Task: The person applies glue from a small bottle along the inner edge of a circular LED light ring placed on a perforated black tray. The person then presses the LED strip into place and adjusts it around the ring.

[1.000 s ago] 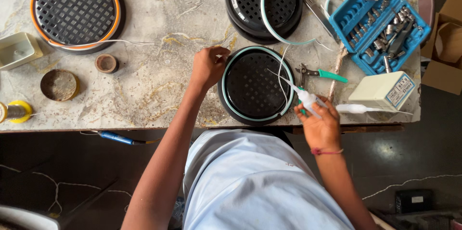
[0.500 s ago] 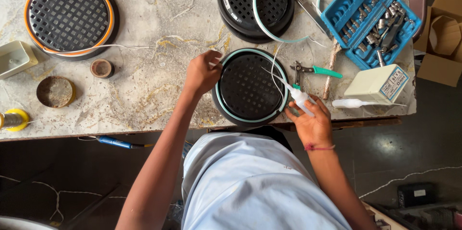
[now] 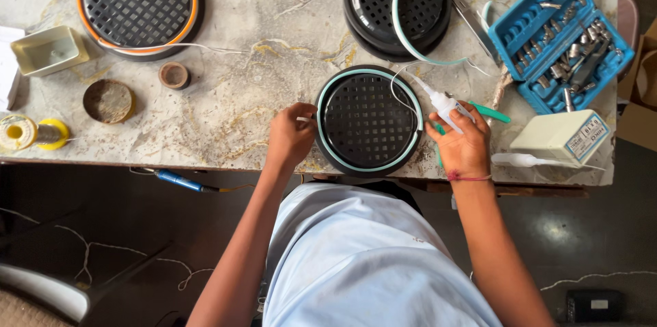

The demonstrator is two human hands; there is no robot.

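A round black grille [image 3: 369, 120] with a pale teal rim strip lies at the near edge of the marble table [image 3: 260, 33]. My left hand [image 3: 291, 137] pinches its left rim. My right hand [image 3: 463, 144] holds a small white glue bottle [image 3: 443, 102], with the nozzle pointing at the grille's upper right rim. A thin white thread curls from the nozzle over the grille.
A second black grille stack [image 3: 397, 5] with a loose teal strip sits behind. An orange-rimmed grille [image 3: 139, 2] lies far left. Right: blue tool case [image 3: 558, 29], white box [image 3: 562, 137], green-handled pliers [image 3: 487, 112]. Left: small tub [image 3: 49, 50], round tins, yellow spool [image 3: 26, 133].
My left hand has slid from the grille's upper left rim down to its left side. My right hand has lifted the bottle nearer the upper right rim.
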